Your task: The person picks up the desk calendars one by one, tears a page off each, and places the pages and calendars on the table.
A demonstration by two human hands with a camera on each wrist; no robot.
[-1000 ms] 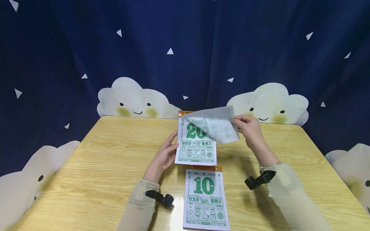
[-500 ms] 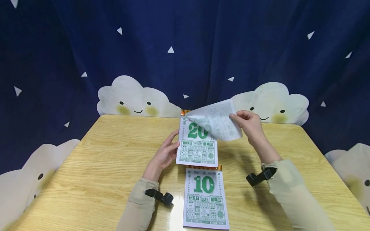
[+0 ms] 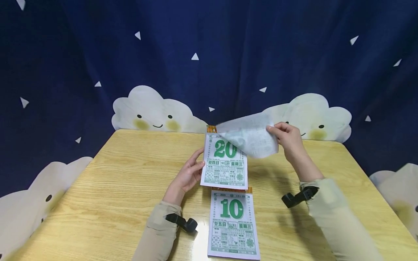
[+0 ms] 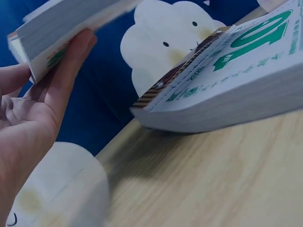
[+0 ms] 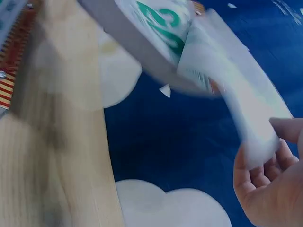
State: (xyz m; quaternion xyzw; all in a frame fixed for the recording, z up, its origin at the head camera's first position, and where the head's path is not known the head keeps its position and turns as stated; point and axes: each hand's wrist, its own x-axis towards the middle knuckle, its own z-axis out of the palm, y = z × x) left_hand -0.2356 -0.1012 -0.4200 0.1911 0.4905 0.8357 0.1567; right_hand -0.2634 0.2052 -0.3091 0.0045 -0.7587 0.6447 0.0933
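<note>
My left hand (image 3: pixel 188 173) grips the left edge of a thick tear-off calendar (image 3: pixel 224 171) showing a green 20, thumb in front. The left wrist view shows the fingers of this hand (image 4: pixel 33 113) behind the pad, which is held up off the table. At the upper right, my right hand (image 3: pixel 290 140) pinches the edge of a thin calendar sheet (image 3: pixel 256 135). This sheet slants across the pad's upper right, covering part of the orange striped header (image 3: pixel 211 129). In the right wrist view the sheet (image 5: pixel 251 101) curves, blurred, from the pad to the fingertips.
A second calendar (image 3: pixel 233 226) with a green 10 lies on the wooden table (image 3: pixel 130 181), just below the held one. Behind the table hangs a dark blue curtain (image 3: pixel 163 54) with white clouds and triangles. Each wrist wears a small black camera.
My right hand has drawn the sheet farther right and slightly up, and its far corner has swung out. My left hand keeps its grip on the calendar, almost unmoved.
</note>
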